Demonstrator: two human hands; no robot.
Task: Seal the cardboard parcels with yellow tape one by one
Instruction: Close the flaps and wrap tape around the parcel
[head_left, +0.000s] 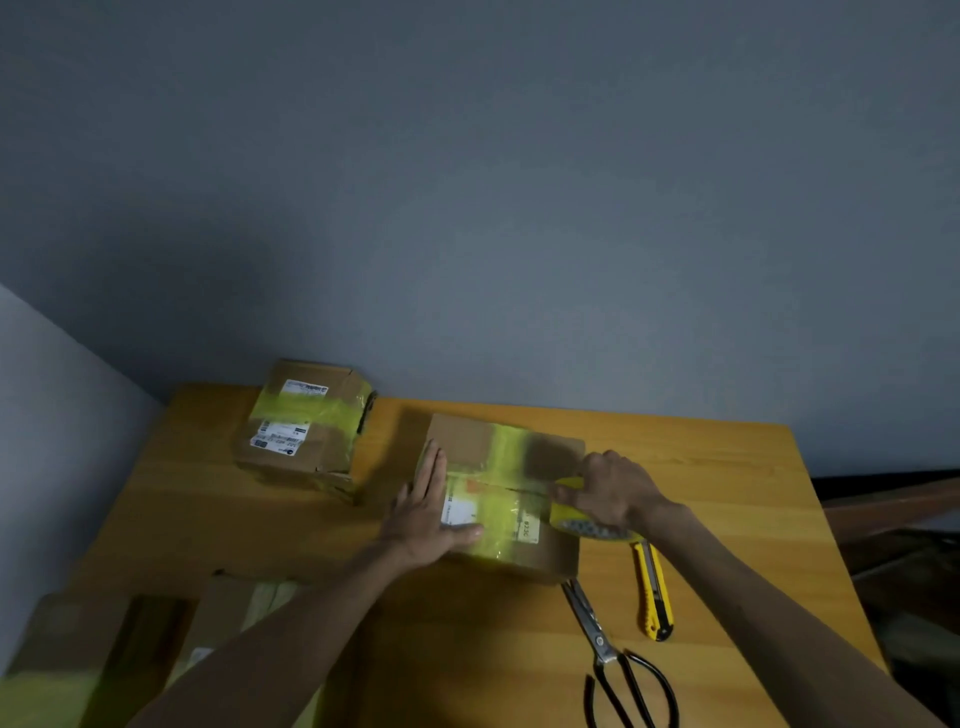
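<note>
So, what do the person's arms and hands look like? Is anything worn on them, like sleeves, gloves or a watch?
Nothing worn shows. The left forearm and right forearm are bare to the frame's edge, no sleeve in view. The left hand and right hand carry no gloves; no watch or ring is visible, though the picture is dim.

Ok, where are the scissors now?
Head view, lower right: the scissors lie on the table, tips by the near right corner of the central parcel, just left of the yellow utility knife.
</note>
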